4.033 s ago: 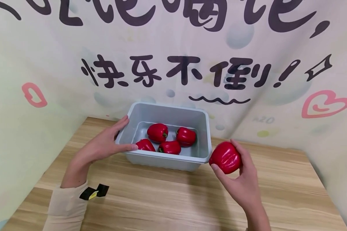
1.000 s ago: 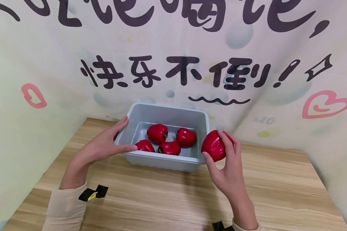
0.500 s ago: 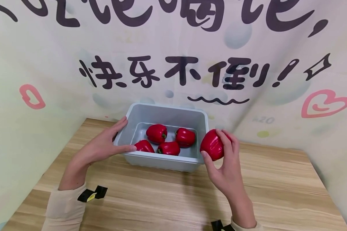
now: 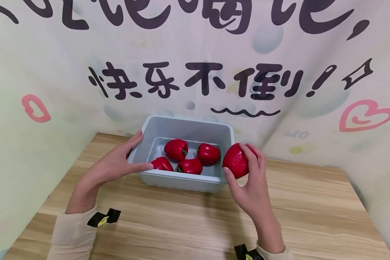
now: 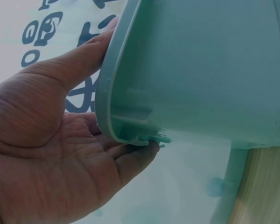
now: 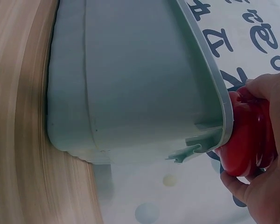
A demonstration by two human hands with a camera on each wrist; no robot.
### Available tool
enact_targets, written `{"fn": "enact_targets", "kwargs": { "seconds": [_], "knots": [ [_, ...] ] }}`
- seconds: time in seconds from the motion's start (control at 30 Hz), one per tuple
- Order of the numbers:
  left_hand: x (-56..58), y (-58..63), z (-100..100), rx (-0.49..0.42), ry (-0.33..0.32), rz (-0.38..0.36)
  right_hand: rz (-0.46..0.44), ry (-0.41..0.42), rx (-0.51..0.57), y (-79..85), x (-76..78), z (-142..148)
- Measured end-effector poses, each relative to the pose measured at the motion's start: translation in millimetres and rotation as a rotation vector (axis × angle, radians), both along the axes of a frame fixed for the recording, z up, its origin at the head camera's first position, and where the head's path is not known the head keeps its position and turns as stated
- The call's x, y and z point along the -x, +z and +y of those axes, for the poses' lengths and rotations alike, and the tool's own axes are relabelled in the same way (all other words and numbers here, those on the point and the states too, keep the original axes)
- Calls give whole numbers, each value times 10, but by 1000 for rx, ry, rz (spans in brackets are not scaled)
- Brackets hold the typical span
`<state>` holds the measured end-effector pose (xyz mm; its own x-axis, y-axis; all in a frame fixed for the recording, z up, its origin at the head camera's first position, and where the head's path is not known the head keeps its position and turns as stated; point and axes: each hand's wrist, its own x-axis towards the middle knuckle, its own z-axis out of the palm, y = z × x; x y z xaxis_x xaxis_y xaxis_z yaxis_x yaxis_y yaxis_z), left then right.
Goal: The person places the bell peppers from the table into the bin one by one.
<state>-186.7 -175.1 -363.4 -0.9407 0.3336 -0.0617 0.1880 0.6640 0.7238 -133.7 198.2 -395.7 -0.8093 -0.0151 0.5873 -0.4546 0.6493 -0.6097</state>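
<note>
A grey plastic bin [image 4: 183, 184] stands on the table with several red bell peppers inside, among them one pepper [image 4: 176, 149] at the back and another [image 4: 208, 154] at the right. My left hand [image 4: 115, 162] grips the bin's left side, thumb along the front rim. In the left wrist view, the fingers [image 5: 135, 163] curl beneath the rim. My right hand [image 4: 253, 187] holds another red bell pepper [image 4: 236, 160] between thumb and fingers at the bin's right rim. The right wrist view has this pepper [image 6: 245, 140] right against the rim's outer edge, above table height.
The wooden table [image 4: 169, 220] extends in front of the bin and to both sides. Behind it hangs a pale cloth backdrop [image 4: 195, 47] printed with dark lettering and pink hearts. Black tape pieces [image 4: 104, 217] sit at the beige sleeve cuffs.
Over four seconds my right hand has carried its bell pepper left and up to the bin's right rim, with only a slight leftward shift lately. The left hand keeps its grip.
</note>
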Motion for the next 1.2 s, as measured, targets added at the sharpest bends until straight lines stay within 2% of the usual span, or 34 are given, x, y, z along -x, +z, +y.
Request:
{"fn": "enact_targets", "kwargs": {
  "seconds": [0.43, 0.73, 1.2],
  "knots": [
    [-1, 32, 9, 11, -2, -6, 12, -8, -1, -3, 3, 8],
    [-15, -26, 1, 0, -7, -6, 7, -9, -2, -19, -9, 5],
    [-4, 4, 0, 18, -6, 5, 57, 11, -23, -30, 17, -6]
  ]
}}
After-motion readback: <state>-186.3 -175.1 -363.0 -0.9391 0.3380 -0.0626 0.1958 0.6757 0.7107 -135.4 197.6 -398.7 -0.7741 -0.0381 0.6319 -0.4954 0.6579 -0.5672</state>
